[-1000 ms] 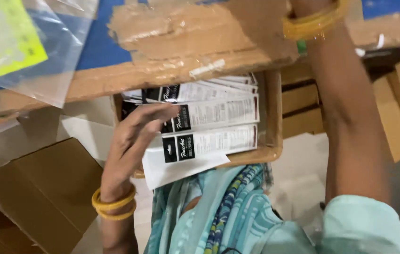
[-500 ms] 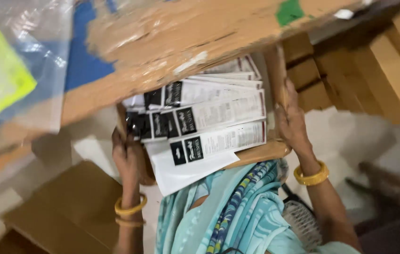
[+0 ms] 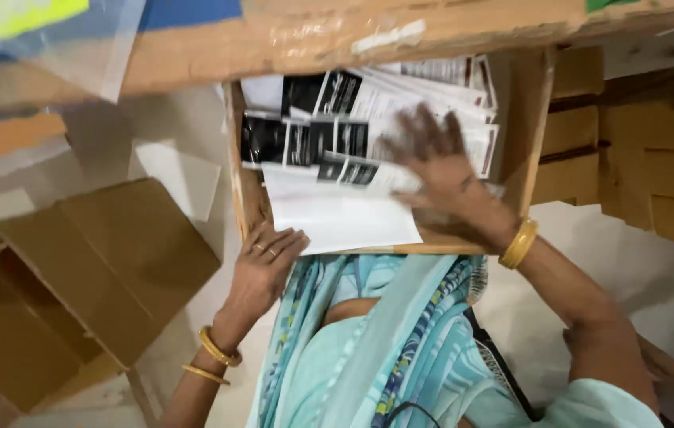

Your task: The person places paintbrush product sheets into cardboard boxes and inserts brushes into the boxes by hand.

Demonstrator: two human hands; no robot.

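Observation:
An open cardboard box (image 3: 534,127) rests on my lap, filled with several white paper leaflets with black panels (image 3: 329,131). My right hand (image 3: 442,173) lies flat with spread fingers on top of the leaflets, blurred by motion. My left hand (image 3: 264,268) grips the box's near left corner, fingers curled over the rim beside a plain white sheet (image 3: 337,218). Both wrists wear yellow bangles.
A large cardboard flap (image 3: 337,36) overhangs the box from above, with a clear plastic bag (image 3: 59,40) at the upper left. An empty brown carton (image 3: 75,285) lies on the floor to the left. Stacked brown boxes (image 3: 630,158) stand at the right.
My right hand has moved from the box's right side onto the leaflets. My left hand has shifted from the box's left wall to its near corner. The view has tilted.

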